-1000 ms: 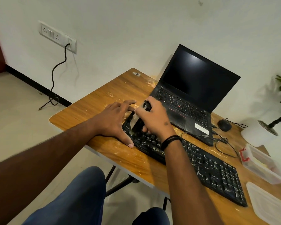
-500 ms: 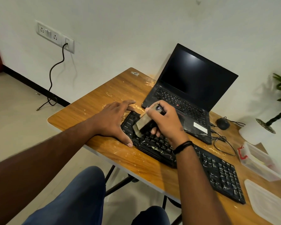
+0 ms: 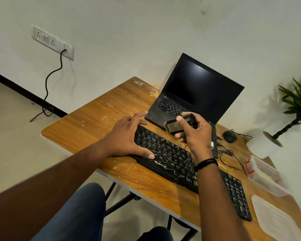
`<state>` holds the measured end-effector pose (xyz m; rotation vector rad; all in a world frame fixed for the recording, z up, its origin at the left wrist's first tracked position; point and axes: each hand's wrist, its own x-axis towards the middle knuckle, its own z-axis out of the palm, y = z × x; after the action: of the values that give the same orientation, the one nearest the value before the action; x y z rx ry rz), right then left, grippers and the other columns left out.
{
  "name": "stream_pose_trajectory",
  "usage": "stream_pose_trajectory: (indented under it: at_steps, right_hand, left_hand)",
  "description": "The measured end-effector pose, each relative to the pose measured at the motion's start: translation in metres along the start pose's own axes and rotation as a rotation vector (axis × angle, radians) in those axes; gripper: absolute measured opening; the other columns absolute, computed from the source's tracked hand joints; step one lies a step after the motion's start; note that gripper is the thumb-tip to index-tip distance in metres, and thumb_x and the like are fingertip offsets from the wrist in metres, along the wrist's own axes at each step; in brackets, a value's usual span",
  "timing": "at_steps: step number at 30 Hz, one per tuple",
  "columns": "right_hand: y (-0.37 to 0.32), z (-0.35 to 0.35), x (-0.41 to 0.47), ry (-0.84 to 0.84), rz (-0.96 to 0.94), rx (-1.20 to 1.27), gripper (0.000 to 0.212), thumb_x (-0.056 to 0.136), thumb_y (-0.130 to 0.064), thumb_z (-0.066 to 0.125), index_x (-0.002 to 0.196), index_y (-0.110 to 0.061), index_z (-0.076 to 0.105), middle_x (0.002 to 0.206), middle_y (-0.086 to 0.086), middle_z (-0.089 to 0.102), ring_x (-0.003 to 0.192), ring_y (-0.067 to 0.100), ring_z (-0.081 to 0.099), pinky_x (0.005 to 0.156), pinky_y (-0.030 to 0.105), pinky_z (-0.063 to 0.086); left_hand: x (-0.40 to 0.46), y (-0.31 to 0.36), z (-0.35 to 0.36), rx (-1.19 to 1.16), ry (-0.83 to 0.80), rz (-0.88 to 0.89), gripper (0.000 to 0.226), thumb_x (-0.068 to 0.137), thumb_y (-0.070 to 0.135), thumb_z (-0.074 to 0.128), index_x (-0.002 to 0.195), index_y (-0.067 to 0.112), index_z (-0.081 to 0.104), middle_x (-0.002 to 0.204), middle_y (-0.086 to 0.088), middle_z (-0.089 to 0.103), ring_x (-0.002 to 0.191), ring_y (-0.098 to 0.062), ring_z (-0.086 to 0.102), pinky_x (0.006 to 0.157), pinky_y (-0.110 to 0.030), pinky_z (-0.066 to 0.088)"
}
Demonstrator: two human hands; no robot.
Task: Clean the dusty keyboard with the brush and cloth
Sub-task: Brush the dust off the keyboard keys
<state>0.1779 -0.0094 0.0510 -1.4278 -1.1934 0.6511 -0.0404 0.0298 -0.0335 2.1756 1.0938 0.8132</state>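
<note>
Head view: my left hand (image 3: 127, 136) lies flat, fingers spread, pressing the 9 o'clock end of the black keyboard (image 3: 181, 164) on the wooden table (image 3: 87, 129). My right hand (image 3: 194, 131) grips the brush (image 3: 175, 126), lifted above the keys, laptop (image 3: 196, 91) at 12 o'clock.

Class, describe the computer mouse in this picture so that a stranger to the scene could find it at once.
Start at the open black laptop at the far side of the wooden table. Just right of its base, near the white plant pot, lies the small black rounded computer mouse, with thin black cables tangled beside it. It is the only small domed thing there; its neighbours are flat or boxy.
</note>
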Motion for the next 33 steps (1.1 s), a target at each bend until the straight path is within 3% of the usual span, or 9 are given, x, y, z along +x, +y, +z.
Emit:
stream_pose_trajectory:
  at_steps: [6, 9, 14, 16, 21, 24, 27, 30, 33]
  right_hand:
    - [0.002, 0.015, 0.005, 0.004, -0.028, -0.141, 0.029, 0.081, -0.029, 0.083, 0.093, -0.012, 0.064, 0.086, 0.010, 0.066, 0.064, 0.013, 0.059, 0.048, 0.017, 0.045]
    - [0.005, 0.033, 0.003, -0.092, -0.071, -0.176, 0.031, 0.077, -0.035, 0.084, 0.087, -0.017, 0.062, 0.081, 0.004, 0.062, 0.067, 0.015, 0.056, 0.055, 0.026, 0.047]
    - [0.009, 0.052, -0.004, -0.061, -0.122, -0.350, 0.027, 0.085, -0.034, 0.075, 0.094, -0.017, 0.055, 0.078, -0.007, 0.056, 0.067, 0.010, 0.055, 0.055, 0.025, 0.052]
    - [0.011, 0.054, -0.005, -0.006, -0.093, -0.393, 0.034, 0.086, -0.042, 0.072, 0.097, -0.018, 0.052, 0.077, -0.007, 0.057, 0.068, 0.012, 0.058, 0.056, 0.024, 0.054]
    - [0.015, 0.050, -0.007, 0.044, -0.049, -0.528, 0.054, 0.077, -0.073, 0.064, 0.090, -0.023, 0.048, 0.079, -0.003, 0.064, 0.070, 0.019, 0.068, 0.060, 0.041, 0.060]
    - [0.011, 0.049, -0.004, 0.025, 0.012, -0.476, 0.046, 0.075, -0.062, 0.070, 0.082, -0.021, 0.050, 0.077, -0.002, 0.063, 0.070, 0.018, 0.067, 0.062, 0.042, 0.061]
    - [0.005, 0.047, -0.003, 0.025, 0.029, -0.443, 0.033, 0.078, -0.038, 0.073, 0.088, -0.012, 0.055, 0.075, -0.005, 0.055, 0.064, 0.011, 0.052, 0.056, 0.027, 0.047]
    - [0.005, 0.041, -0.004, 0.044, -0.024, -0.382, 0.025, 0.083, -0.027, 0.070, 0.085, -0.009, 0.053, 0.074, -0.002, 0.050, 0.064, 0.012, 0.044, 0.051, 0.018, 0.038]
    - [0.010, 0.027, -0.001, -0.102, -0.016, -0.350, 0.024, 0.086, -0.021, 0.068, 0.086, -0.001, 0.054, 0.074, -0.001, 0.049, 0.068, 0.012, 0.046, 0.059, 0.021, 0.041]
  left_hand:
    - [0.000, 0.001, 0.001, 0.027, -0.045, 0.018, 0.138, 0.048, 0.080, 0.081, 0.155, 0.042, 0.003, 0.149, 0.020, 0.042, 0.144, -0.012, 0.024, 0.121, -0.046, 0.018]
    - [0.000, 0.001, -0.001, 0.025, -0.097, 0.022, 0.143, 0.043, 0.077, 0.085, 0.155, 0.045, 0.001, 0.152, 0.012, 0.038, 0.144, -0.015, 0.023, 0.120, -0.043, 0.018]
    - [-0.001, 0.004, -0.003, 0.047, -0.113, 0.043, 0.148, 0.041, 0.067, 0.093, 0.155, 0.044, 0.002, 0.151, 0.008, 0.035, 0.142, -0.014, 0.021, 0.118, -0.041, 0.019]
    - [-0.001, 0.004, -0.003, 0.052, -0.114, 0.047, 0.149, 0.040, 0.068, 0.092, 0.155, 0.044, 0.001, 0.150, 0.010, 0.036, 0.142, -0.014, 0.021, 0.119, -0.043, 0.020]
    - [-0.001, 0.003, -0.002, 0.057, -0.108, 0.053, 0.147, 0.041, 0.072, 0.090, 0.155, 0.045, 0.001, 0.149, 0.011, 0.038, 0.142, -0.015, 0.022, 0.119, -0.045, 0.020]
    - [-0.001, 0.003, -0.002, 0.054, -0.111, 0.058, 0.147, 0.042, 0.071, 0.090, 0.155, 0.044, 0.001, 0.149, 0.011, 0.039, 0.144, -0.015, 0.020, 0.120, -0.045, 0.017]
    - [-0.002, 0.003, -0.003, 0.050, -0.116, 0.058, 0.147, 0.043, 0.070, 0.090, 0.156, 0.042, 0.001, 0.149, 0.012, 0.040, 0.145, -0.015, 0.018, 0.121, -0.045, 0.015]
    - [-0.002, 0.002, -0.004, 0.046, -0.121, 0.061, 0.147, 0.043, 0.071, 0.089, 0.156, 0.041, 0.000, 0.150, 0.016, 0.040, 0.146, -0.016, 0.017, 0.122, -0.047, 0.013]
    - [0.000, 0.000, -0.002, 0.053, -0.119, 0.064, 0.148, 0.043, 0.073, 0.089, 0.156, 0.042, 0.000, 0.151, 0.015, 0.039, 0.146, -0.016, 0.017, 0.122, -0.046, 0.014]
